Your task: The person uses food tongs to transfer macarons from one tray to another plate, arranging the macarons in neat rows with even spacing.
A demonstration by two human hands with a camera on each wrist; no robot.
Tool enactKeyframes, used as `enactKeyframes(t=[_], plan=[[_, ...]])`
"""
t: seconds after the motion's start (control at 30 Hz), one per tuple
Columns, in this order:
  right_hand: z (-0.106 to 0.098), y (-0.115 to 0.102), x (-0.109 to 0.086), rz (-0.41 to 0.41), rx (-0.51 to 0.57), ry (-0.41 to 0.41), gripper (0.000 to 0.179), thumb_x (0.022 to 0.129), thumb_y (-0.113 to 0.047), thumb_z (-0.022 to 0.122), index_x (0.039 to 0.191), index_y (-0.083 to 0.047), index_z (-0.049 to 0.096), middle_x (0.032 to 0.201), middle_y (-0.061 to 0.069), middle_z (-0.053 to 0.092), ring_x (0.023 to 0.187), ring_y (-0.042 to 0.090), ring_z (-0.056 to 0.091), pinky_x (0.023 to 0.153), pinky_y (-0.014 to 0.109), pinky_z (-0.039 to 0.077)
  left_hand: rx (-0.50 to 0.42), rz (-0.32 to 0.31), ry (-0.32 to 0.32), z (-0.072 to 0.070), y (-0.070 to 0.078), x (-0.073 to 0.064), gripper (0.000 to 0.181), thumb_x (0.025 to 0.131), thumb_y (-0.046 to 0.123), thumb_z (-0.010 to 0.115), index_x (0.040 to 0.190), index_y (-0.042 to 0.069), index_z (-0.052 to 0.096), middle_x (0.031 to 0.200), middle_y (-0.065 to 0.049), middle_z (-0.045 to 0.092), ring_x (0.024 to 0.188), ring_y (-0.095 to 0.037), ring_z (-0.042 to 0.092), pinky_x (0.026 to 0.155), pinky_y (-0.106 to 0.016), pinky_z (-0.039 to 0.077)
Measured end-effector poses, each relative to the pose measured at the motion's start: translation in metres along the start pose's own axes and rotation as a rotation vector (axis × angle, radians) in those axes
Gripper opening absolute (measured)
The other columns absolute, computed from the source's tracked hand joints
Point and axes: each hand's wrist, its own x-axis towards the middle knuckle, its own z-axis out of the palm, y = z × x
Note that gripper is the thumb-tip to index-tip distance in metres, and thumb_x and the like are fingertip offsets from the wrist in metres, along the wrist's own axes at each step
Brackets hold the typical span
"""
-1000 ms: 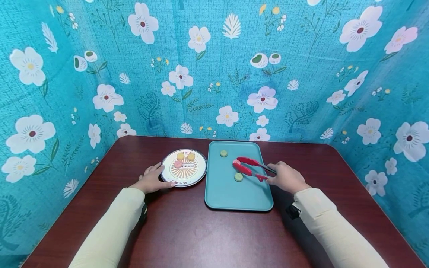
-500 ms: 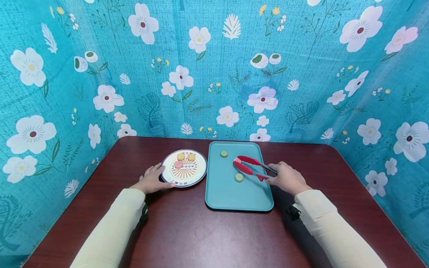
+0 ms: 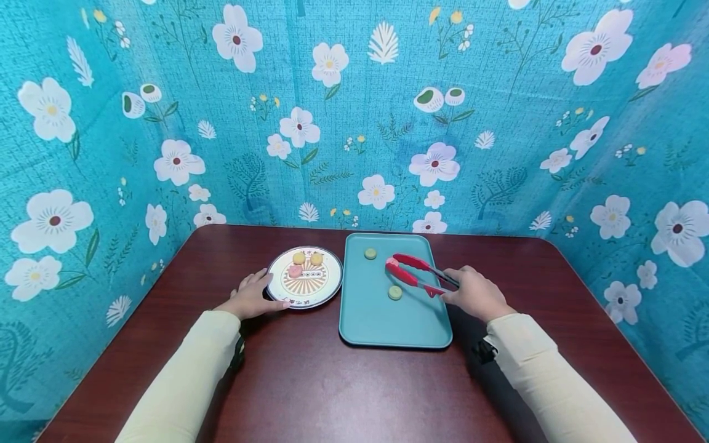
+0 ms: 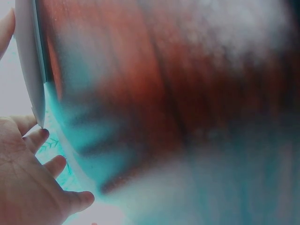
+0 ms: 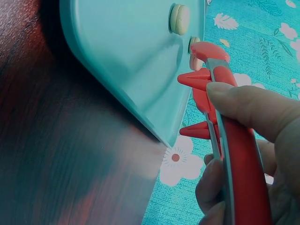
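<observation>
- Head view, far left: a pale sleeve leads to the person's left hand, its fingers spread and thumb held apart, the fingertips touching the left rim of a round plate and the thumb on the near rim. It grips nothing.
- The left wrist view shows the same hand against the plate's edge; much of the rest there is blurred.
- On the plate, toward its far side and beyond the thumb, sit two yellow macarons, one on the left and one on the right, with a pink piece just in front of them.
- Just right of the plate lies a teal tray. It bears a far green macaron and a near green macaron.
- Over the tray, red tongs point left from the right hand. Another pink piece shows at their tips, left of the hand; how firmly it is held cannot be told.
- The right hand, beside the tray's right edge, grips the tongs. In the right wrist view its thumb presses one arm and its fingers bend around the other side.
</observation>
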Motion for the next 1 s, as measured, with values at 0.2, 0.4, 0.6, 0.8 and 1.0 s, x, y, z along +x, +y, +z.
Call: enactKeyframes(t=[0.2, 0.4, 0.6, 0.8, 1.0], plan=[[0.000, -0.002, 0.000, -0.004, -0.001, 0.013, 0.068, 0.080, -0.027, 0.078, 0.137, -0.002, 0.052, 0.119, 0.023, 0.053, 0.090, 0.029, 0.056, 0.068, 0.045, 0.052, -0.006, -0.007, 0.002, 0.000, 0.000, 0.001, 0.111, 0.074, 0.064, 0.069, 0.152, 0.001, 0.022, 0.158, -0.023, 0.013, 0.142, -0.047, 0.005, 0.106, -0.073, 0.008], [0.003, -0.002, -0.002, -0.024, -0.007, 0.049, 0.068, 0.080, -0.027, 0.078, 0.136, 0.000, 0.053, 0.116, 0.022, 0.055, 0.089, 0.029, 0.056, 0.066, 0.044, 0.053, -0.007, -0.013, 0.000, 0.000, 0.000, 0.002, 0.111, 0.074, 0.063, 0.070, 0.152, 0.001, 0.022, 0.158, -0.023, 0.013, 0.142, -0.047, 0.005, 0.106, -0.073, 0.009], [0.003, -0.008, -0.004, -0.036, 0.000, 0.059, 0.068, 0.080, -0.027, 0.078, 0.137, 0.000, 0.052, 0.117, 0.023, 0.055, 0.090, 0.029, 0.057, 0.066, 0.043, 0.053, -0.002, -0.018, -0.002, 0.000, -0.002, 0.003, 0.111, 0.074, 0.064, 0.070, 0.152, 0.001, 0.022, 0.158, -0.023, 0.013, 0.142, -0.047, 0.005, 0.106, -0.073, 0.009], [0.005, -0.011, -0.004, -0.041, -0.001, 0.064, 0.068, 0.080, -0.028, 0.079, 0.136, -0.001, 0.053, 0.115, 0.021, 0.055, 0.088, 0.028, 0.057, 0.065, 0.042, 0.052, -0.003, -0.015, 0.001, 0.000, -0.001, 0.003, 0.112, 0.073, 0.065, 0.070, 0.152, 0.002, 0.021, 0.158, -0.023, 0.013, 0.141, -0.047, 0.005, 0.106, -0.073, 0.009], [0.006, -0.015, -0.004, -0.041, -0.002, 0.068, 0.068, 0.081, -0.028, 0.078, 0.137, -0.001, 0.052, 0.115, 0.021, 0.055, 0.084, 0.025, 0.058, 0.064, 0.041, 0.052, -0.004, -0.014, -0.002, 0.000, -0.002, 0.002, 0.112, 0.073, 0.065, 0.070, 0.152, 0.002, 0.022, 0.158, -0.023, 0.013, 0.142, -0.047, 0.005, 0.106, -0.073, 0.009]])
